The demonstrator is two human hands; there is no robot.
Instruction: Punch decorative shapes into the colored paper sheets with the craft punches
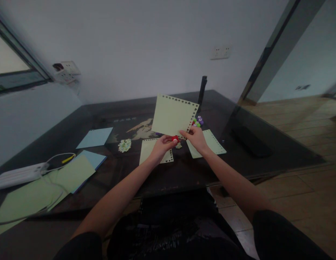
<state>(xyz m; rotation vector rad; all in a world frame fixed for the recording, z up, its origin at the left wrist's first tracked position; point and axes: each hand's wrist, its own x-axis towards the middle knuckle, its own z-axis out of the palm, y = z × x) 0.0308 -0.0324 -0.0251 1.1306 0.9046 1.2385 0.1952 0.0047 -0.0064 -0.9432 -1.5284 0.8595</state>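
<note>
Pale green paper [173, 115], its edges punched with hearts, stood raised above the dark glass table [184, 173]. The right hand [196, 139] pinched its lower edge; the left hand [162, 144] gripped a red punch [175, 138] there, with bare tabletop nearer the person.

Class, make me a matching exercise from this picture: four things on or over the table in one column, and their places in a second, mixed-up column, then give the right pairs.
1 red punch
2 blue sheet
3 white power strip
4 punched pale sheet

A far left of the table
B held up by the right hand
C in the left hand
D flat, left of centre

Pairs: 1-C, 2-D, 3-A, 4-B
</note>
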